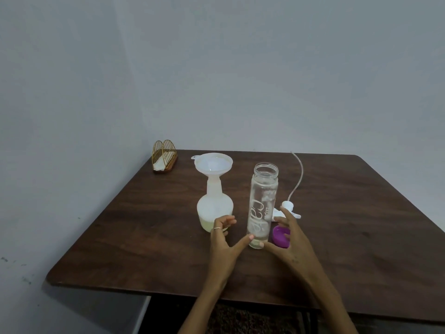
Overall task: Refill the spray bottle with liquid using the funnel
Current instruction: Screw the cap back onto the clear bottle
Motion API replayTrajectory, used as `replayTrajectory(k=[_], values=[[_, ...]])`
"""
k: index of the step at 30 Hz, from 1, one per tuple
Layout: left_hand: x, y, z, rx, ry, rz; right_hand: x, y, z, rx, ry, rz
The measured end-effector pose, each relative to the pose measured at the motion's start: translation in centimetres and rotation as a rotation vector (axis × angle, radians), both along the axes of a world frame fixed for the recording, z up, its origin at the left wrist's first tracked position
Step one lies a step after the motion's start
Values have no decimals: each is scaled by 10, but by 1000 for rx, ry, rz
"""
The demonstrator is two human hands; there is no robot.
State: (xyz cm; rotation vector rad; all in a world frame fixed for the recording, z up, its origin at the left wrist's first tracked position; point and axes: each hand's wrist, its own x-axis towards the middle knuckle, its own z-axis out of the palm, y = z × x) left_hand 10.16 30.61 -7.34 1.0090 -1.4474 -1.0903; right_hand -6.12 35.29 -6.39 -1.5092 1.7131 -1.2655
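Observation:
A white translucent spray bottle [215, 208] stands on the brown table [144, 225], with pale liquid in its bottom part and a white funnel [213, 165] seated in its neck. To its right stands a tall clear bottle [263, 203], uncapped and nearly empty. My left hand [225, 239] is spread between the two bottles, its thumb tip touching the clear bottle's base. My right hand [287, 239] is spread just right of that base, fingers relaxed and holding nothing. The purple cap [280, 237] lies behind my right hand. The white spray head [289, 209] with its dip tube lies further back.
A gold wire napkin holder [164, 156] with white napkins sits at the table's far left corner. A grey wall runs behind and to the left. The table's front edge lies near my forearms, with dark floor and a patterned rug under it.

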Motion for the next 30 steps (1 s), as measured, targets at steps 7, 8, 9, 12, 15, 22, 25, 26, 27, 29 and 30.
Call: replayTrajectory(k=[7, 8, 9, 12, 15, 22, 25, 26, 27, 29, 30], values=[[-31, -17, -11, 108, -79, -124, -15, 2, -8, -76, 256, -226], [-35, -19, -11, 114, -72, -142, -17, -2, -11, -44, 301, -234], [-37, -20, -11, 116, -67, -155, -17, -7, -14, -13, 334, -235], [-41, -24, -10, 118, -97, -158, -18, -17, -23, 33, 375, -197], [-42, -25, -10, 136, -178, -147, -18, -20, -29, 62, 374, -212], [-41, -21, -6, 104, -236, -93, -15, -11, -19, -57, 107, -261], [-41, -21, -5, 106, -252, -86, -8, -5, 5, -228, -110, -281], [-41, -21, -5, 108, -255, -82, -5, -4, 17, -286, -149, -274], [-41, -21, -6, 109, -258, -77, -1, -3, 29, -343, -171, -264], [-41, -22, -7, 115, -260, -70, 7, -2, 55, -459, -213, -240], [-41, -22, -8, 117, -265, -67, 13, -1, 67, -520, -244, -226]])
